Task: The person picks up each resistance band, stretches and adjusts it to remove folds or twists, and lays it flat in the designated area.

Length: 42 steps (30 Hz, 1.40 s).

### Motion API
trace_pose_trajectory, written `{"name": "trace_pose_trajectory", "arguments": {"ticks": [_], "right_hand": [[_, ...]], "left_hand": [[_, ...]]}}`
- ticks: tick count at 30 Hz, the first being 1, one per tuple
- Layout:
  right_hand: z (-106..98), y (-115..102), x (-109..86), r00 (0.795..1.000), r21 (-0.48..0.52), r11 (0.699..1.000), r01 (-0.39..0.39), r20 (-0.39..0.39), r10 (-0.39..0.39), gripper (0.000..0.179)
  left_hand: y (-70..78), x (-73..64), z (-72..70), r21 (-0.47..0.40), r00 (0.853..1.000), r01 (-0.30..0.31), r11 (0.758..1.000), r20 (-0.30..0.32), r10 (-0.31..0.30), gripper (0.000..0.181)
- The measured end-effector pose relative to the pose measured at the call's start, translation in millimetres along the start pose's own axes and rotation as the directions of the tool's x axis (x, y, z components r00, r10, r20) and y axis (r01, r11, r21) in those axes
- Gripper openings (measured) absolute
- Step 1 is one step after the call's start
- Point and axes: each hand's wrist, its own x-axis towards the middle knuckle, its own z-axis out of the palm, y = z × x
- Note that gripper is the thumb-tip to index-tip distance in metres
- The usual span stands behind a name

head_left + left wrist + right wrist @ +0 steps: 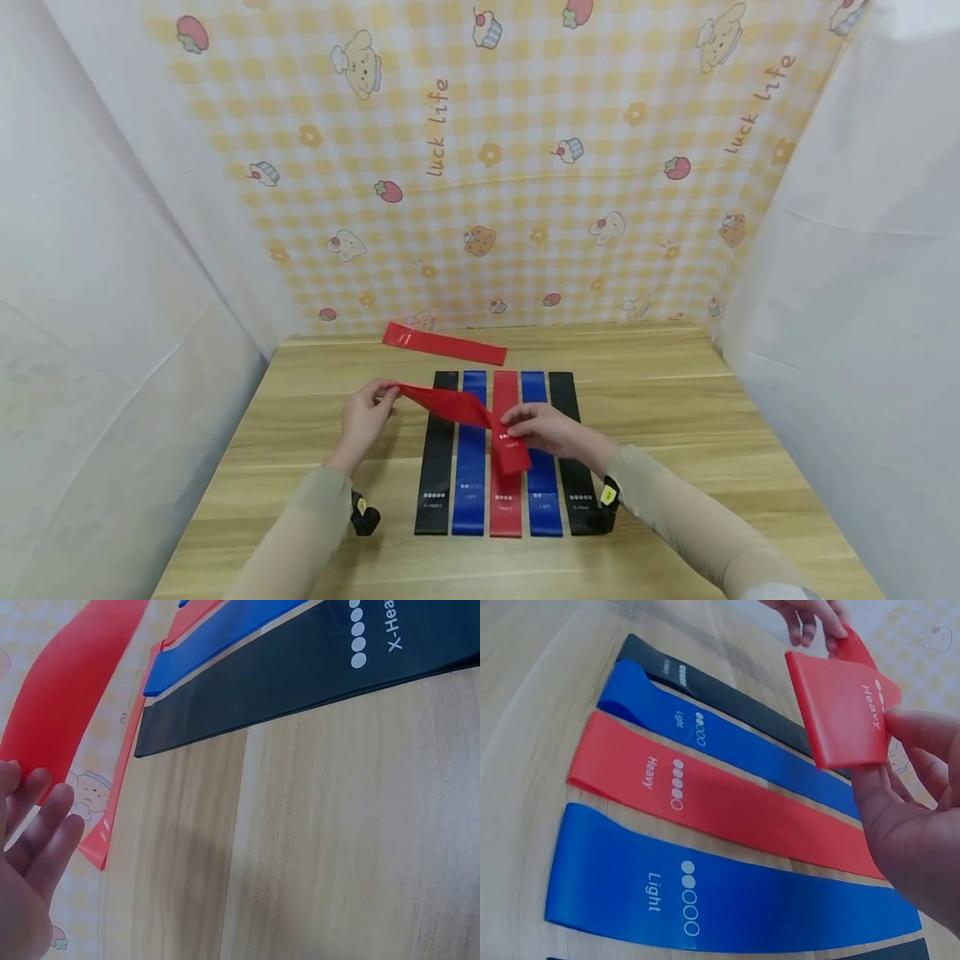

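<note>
A red resistance band (450,405) marked Heavy stretches between both hands, raised over a row of flat bands and twisted near its middle. My left hand (367,417) pinches its far-left end between thumb and fingers. Near the printed end, my right hand (551,429) grips the band, thumb on the lettering in the right wrist view. Below lie a black band (438,475), a blue band (469,475), another red band (506,517), a second blue band (543,492) and a second black band (564,400), side by side.
One more red band (450,347) lies crosswise at the back of the wooden table (645,550), near the patterned cloth (510,183). White cloth walls stand at left (112,250) and right (862,250). A black wrist camera (364,515) sits at the left wrist.
</note>
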Motion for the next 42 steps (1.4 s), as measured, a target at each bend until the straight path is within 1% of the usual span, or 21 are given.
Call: {"name": "trace_pose_trajectory", "arguments": {"ticks": [5,9,11,13,19,21,23,26,28,32,35,39,41,42], "right_hand": [[0,6,-0.9,1.0,-0.094,0.995,0.012,0.001,-0.012,0.032],[1,11,-1.6,1.0,-0.138,0.99,0.004,-0.008,-0.005,0.041],[1,13,-2.7,1.0,-0.157,0.988,0.0,-0.011,-0.002,0.041],[0,16,-3.8,1.0,-0.179,0.984,-0.009,-0.018,0.006,0.041],[-4,21,-7.7,1.0,-0.256,0.967,-0.014,-0.019,0.01,0.04],[-6,21,-9.2,1.0,-0.279,0.96,-0.008,-0.026,0.001,0.039],[-8,21,-10.8,0.999,-0.294,0.956,-0.005,-0.038,-0.006,0.038],[-11,21,-12.9,0.998,-0.3,0.954,-0.016,-0.058,-0.002,0.035],[-12,21,-13.6,0.998,-0.302,0.953,-0.017,-0.063,-0.002,0.032],[-16,21,-13.0,0.998,-0.302,0.953,-0.006,-0.066,-0.015,0.03],[-20,20,-11.6,0.996,-0.292,0.956,-0.005,-0.084,-0.021,0.03],[-24,19,-12.0,0.993,-0.282,0.959,-0.013,-0.114,-0.021,0.029],[-25,19,-13.0,0.993,-0.281,0.96,-0.013,-0.118,-0.021,0.029],[-26,19,-13.6,0.993,-0.279,0.96,-0.013,-0.117,-0.02,0.03]], "left_hand": [[1.1,0.8,-0.9,-0.053,1.0,-0.002,0.999,0.002,0.002,0.017],[1.8,0.0,-3.4,-0.059,1.0,-0.023,0.998,0.01,0.024,0.016],[2.0,-0.1,-4.3,-0.049,0.999,-0.038,0.998,0.016,0.039,0.016],[1.9,-0.7,-5.3,-0.042,0.999,-0.038,0.998,0.026,0.039,0.016],[5.1,-4.2,-8.3,-0.049,0.998,-0.002,0.999,0.058,0.005,0.02],[5.8,-4.5,-8.9,-0.057,0.998,-0.005,0.998,0.062,0.009,0.02],[5.0,-4.5,-9.3,-0.053,0.997,-0.024,0.998,0.068,0.028,0.021],[1.9,-6.3,-9.2,-0.049,0.996,-0.045,0.998,0.069,0.048,0.022],[-0.6,-8.1,-9.6,-0.051,0.996,-0.04,0.998,0.081,0.044,0.026],[-3.8,-11.0,-11.4,-0.079,0.994,0.021,0.997,0.112,-0.012,0.034],[-3.0,-12.0,-13.2,-0.101,0.992,0.051,0.994,0.121,-0.039,0.033],[1.5,-11.7,-14.0,-0.125,0.992,0.041,0.991,0.122,-0.026,0.031],[2.9,-11.3,-13.4,-0.127,0.992,0.037,0.991,0.123,-0.021,0.029],[3.5,-11.2,-13.2,-0.112,0.992,0.032,0.993,0.126,-0.018,0.028]]}}
